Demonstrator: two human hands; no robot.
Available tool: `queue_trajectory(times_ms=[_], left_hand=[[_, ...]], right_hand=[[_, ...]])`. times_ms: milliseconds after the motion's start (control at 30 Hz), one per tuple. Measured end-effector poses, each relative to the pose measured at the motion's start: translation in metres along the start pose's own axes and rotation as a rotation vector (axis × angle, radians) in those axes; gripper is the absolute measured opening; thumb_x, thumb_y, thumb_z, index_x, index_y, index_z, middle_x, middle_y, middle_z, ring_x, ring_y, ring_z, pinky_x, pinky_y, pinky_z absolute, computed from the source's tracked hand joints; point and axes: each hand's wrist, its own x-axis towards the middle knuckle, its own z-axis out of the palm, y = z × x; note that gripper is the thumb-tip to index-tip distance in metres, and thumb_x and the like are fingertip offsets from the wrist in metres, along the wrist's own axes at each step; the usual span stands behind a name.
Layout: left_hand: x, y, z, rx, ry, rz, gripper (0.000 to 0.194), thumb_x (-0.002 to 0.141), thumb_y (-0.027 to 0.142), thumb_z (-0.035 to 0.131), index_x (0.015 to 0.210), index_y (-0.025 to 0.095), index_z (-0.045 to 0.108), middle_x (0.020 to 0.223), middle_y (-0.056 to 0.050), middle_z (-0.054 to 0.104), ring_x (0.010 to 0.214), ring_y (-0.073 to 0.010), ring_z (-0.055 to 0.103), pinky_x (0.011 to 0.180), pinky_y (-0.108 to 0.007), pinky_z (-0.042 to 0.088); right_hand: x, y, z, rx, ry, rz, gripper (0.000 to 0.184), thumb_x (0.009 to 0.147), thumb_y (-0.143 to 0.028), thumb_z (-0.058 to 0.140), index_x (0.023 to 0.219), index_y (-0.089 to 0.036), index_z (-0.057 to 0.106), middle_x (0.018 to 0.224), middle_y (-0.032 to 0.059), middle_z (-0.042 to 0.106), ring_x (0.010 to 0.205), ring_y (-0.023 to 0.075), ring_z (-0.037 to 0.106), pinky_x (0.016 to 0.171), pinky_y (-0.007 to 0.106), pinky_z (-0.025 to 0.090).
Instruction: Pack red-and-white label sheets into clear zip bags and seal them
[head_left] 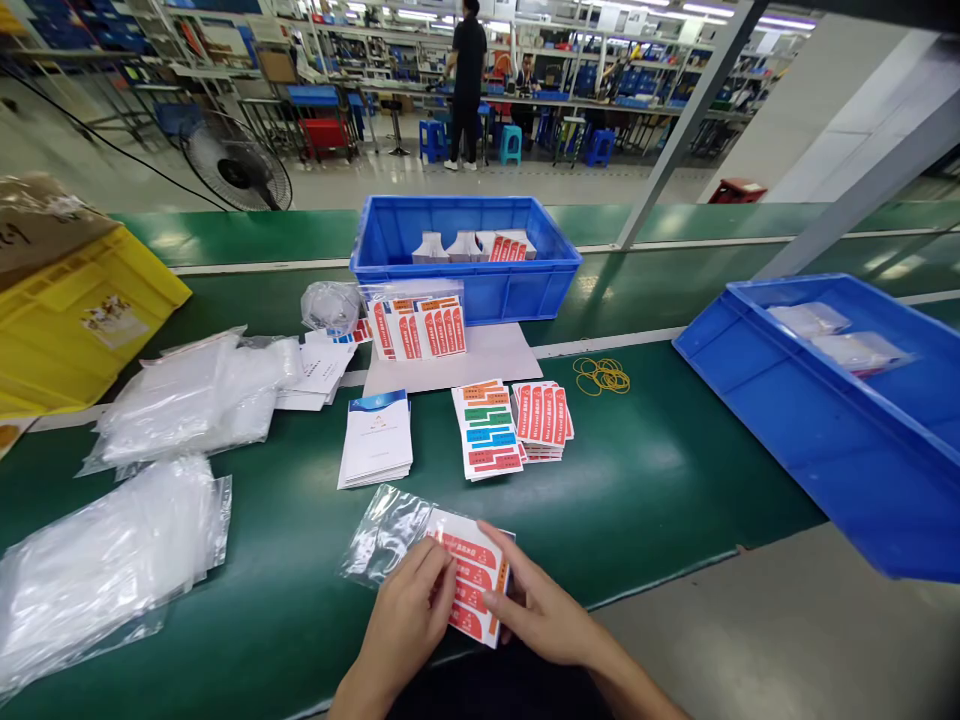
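Near the table's front edge, a clear plastic bag (388,535) lies around or under a stack of red-and-white label sheets (471,577); I cannot tell how far the sheets sit inside it. My left hand (411,612) is closed at the left part of the sheets, its fingertips pinching the bag there. From the other side, my right hand (541,610) grips the sheets' right edge, thumb on top and fingers behind. Just beyond stand a pile of white booklets (377,440), a pile of multicoloured label sheets (487,430) and a pile of red label sheets (543,415).
Plastic bags (112,560) are heaped at left, beside a yellow bin (90,310). A blue bin (465,285) at the back has a filled bag (420,328) leaning on it. Yellow rubber bands (602,376) lie before another blue bin (810,420). A person (468,80) stands far off.
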Motion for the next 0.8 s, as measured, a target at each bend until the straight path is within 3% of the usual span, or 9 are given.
queue_trajectory(times_ms=[100,267,333,467,567,700,800], left_hand=[[0.002,0.002,-0.013,-0.1,0.031,-0.037,0.014,0.094,0.018,0.041,0.08,0.018,0.045,0.079,-0.002,0.048,0.07,-0.0134,0.048,0.064,-0.026,0.04],[0.004,0.01,-0.026,-0.119,0.101,-0.02,0.015,0.093,0.015,0.043,0.078,0.018,0.044,0.076,-0.001,0.047,0.068,-0.0124,0.046,0.062,-0.024,0.039],[0.003,0.009,-0.031,-0.1,0.123,-0.022,0.015,0.093,0.014,0.042,0.078,0.018,0.045,0.076,-0.001,0.047,0.068,-0.0117,0.046,0.061,-0.023,0.039],[0.0,-0.005,-0.04,0.016,0.216,-0.082,0.011,0.092,0.017,0.045,0.082,0.019,0.047,0.079,-0.001,0.049,0.067,-0.011,0.047,0.061,-0.022,0.039],[-0.001,-0.011,-0.044,0.067,0.226,-0.097,0.008,0.092,0.019,0.046,0.084,0.019,0.048,0.08,-0.001,0.049,0.066,-0.0108,0.047,0.059,-0.022,0.039],[-0.002,-0.002,-0.047,-0.025,0.107,-0.008,0.011,0.092,0.016,0.043,0.082,0.019,0.046,0.08,-0.001,0.048,0.069,-0.0113,0.048,0.063,-0.022,0.041],[-0.004,0.009,-0.051,-0.086,0.101,0.041,0.011,0.092,0.012,0.043,0.084,0.018,0.046,0.083,-0.003,0.048,0.072,-0.0114,0.049,0.062,-0.021,0.042]], right_hand=[[0.009,0.001,-0.004,0.329,-0.018,-0.045,0.084,0.087,-0.033,0.062,0.147,-0.035,0.002,0.11,0.0064,0.056,0.081,0.0129,0.058,0.067,0.026,0.048],[0.029,0.0,0.006,0.385,0.064,-0.1,0.086,0.077,-0.027,0.074,0.144,-0.03,0.02,0.1,0.0028,0.055,0.082,0.0104,0.056,0.078,0.027,0.046],[0.037,-0.004,0.012,0.337,0.058,-0.12,0.08,0.073,-0.025,0.078,0.138,-0.027,0.032,0.103,0.0032,0.055,0.087,0.0108,0.056,0.079,0.025,0.045],[0.046,-0.012,0.018,0.353,-0.016,-0.124,0.037,0.08,-0.034,0.07,0.108,-0.015,0.055,0.094,0.0055,0.06,0.081,0.0119,0.06,0.071,0.024,0.05],[0.049,-0.012,0.02,0.385,-0.033,-0.079,0.039,0.078,-0.041,0.07,0.098,-0.012,0.055,0.087,0.0055,0.062,0.071,0.0125,0.061,0.057,0.021,0.051],[0.052,-0.006,0.027,0.361,-0.047,0.007,0.042,0.073,-0.042,0.074,0.094,-0.011,0.055,0.086,0.005,0.061,0.072,0.0132,0.062,0.057,0.021,0.052],[0.056,-0.006,0.031,0.282,-0.034,0.038,0.041,0.069,-0.04,0.077,0.089,-0.012,0.053,0.08,0.0017,0.058,0.067,0.0107,0.058,0.057,0.02,0.049]])
